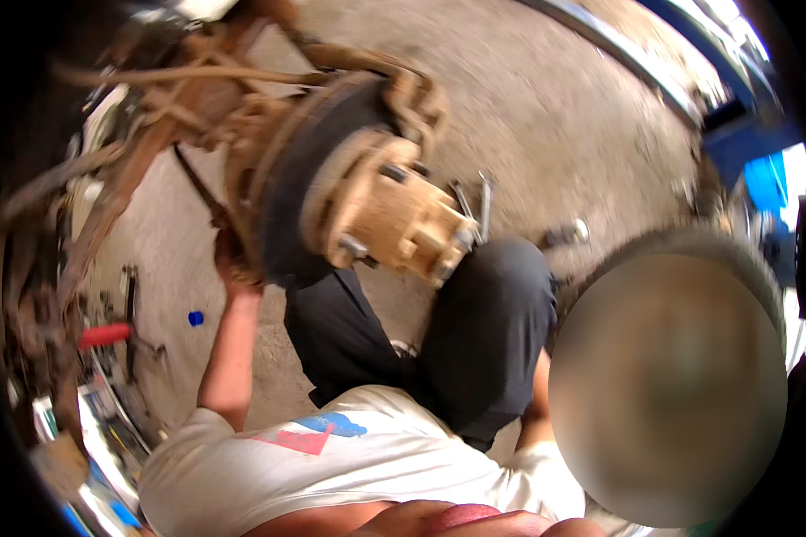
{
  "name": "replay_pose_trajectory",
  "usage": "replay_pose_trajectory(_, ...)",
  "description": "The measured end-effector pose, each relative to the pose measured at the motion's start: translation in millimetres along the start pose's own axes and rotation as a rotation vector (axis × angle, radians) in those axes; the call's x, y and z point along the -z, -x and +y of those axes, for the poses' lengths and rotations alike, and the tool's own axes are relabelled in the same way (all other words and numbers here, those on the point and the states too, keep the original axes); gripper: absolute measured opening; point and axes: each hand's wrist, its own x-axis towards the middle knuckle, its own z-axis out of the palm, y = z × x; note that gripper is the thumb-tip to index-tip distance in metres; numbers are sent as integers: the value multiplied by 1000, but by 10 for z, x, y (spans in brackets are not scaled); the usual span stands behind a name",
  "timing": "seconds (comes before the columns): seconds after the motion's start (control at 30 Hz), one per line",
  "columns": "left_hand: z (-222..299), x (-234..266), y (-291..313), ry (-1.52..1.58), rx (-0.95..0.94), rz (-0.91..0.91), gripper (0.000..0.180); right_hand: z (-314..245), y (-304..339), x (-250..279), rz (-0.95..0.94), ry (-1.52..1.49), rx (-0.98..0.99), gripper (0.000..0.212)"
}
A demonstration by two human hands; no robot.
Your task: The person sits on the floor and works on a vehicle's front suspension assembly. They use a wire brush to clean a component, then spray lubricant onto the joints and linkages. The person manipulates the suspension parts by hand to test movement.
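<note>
A rusty wheel hub (376,206) with protruding studs stands in front of a dark brake disc (297,188), above my knees. My left hand (237,266) reaches up beside the disc's lower left edge. Its blurred fingers look closed round the lower end of a dark bar (199,186), which slants up to the left behind the disc; the hub assembly partly covers them. Only the forearm of my right arm shows, beside my right knee; the hand itself is hidden.
Two wrenches (485,206) lie on the floor beyond my right knee, near a small can (568,234). A tyre (690,240) lies to my right, its middle blurred out. Rusty frame parts (116,206), a red-handled tool (105,336) and a blue cap (196,318) are at left.
</note>
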Motion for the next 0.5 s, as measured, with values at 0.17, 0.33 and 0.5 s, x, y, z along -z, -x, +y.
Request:
replay_pose_trajectory(0.17, -43, 323, -91, -53, -72, -78, 43, -314, -465, -198, -8, -44, 121, 43)
replay_pose_trajectory(0.33, -28, 400, -55, -85, 79, -177, 46, -599, -826, -421, 94, 7, 147, 41)
replay_pose_trajectory(0.5, -8, 368, -43, -91, 153, -195, 44, -754, -965, -490, 44, 187, -19, 43)
